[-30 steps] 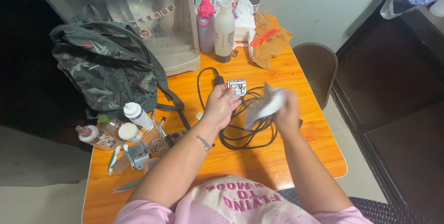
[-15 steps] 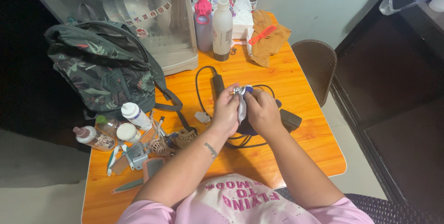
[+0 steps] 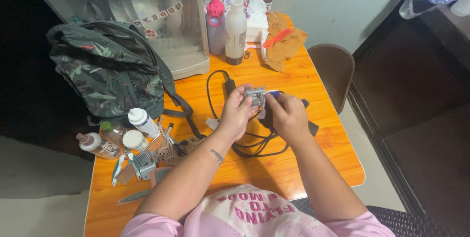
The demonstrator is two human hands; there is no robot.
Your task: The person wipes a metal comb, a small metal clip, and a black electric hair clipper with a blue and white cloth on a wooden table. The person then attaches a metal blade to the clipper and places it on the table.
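My left hand [image 3: 236,114] grips a black corded hair clipper over the middle of the orange table [image 3: 313,78], its metal blade head [image 3: 255,94] pointing away from me. My right hand [image 3: 288,114] presses a small white cloth [image 3: 272,95] against the right side of the blade. The clipper's black cord [image 3: 254,144] lies coiled on the table under both hands, with its plug end [image 3: 229,86] just left of the blade.
A floral backpack [image 3: 105,73] and clear cabinet [image 3: 161,17] stand at back left. Pink and white bottles [image 3: 226,24], a tissue box, tan cloth with orange comb [image 3: 284,39] sit at the back. Small bottles, combs and brushes [image 3: 137,149] lie front left. A brown chair [image 3: 335,68] stands right.
A second ago my right hand held the cloth loose to the right of the clipper. It came in against the blade, and both hands now sit slightly farther from me with the blade exposed.
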